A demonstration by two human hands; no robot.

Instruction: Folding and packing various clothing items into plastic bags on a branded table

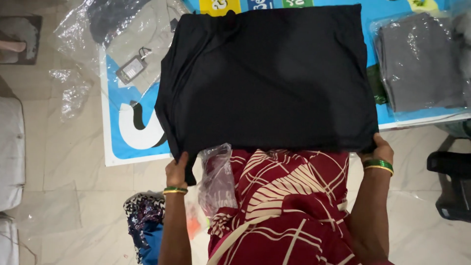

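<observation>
A folded black garment (267, 78) lies spread over a blue and white printed mat (122, 132) on the floor. My left hand (176, 169) pinches its near left corner. Gripping the near right corner is my right hand (378, 147). Both wrists wear green and gold bangles. A clear plastic bag (216, 176) rests on my lap, just under the garment's near edge, over my red patterned clothing.
A grey garment in a clear bag (417, 61) lies at the right on the mat. A beige garment with a tag (137, 54) in plastic sits at the upper left. Patterned cloth (142, 216) lies by my left arm. A dark chair base (451, 181) stands at the right.
</observation>
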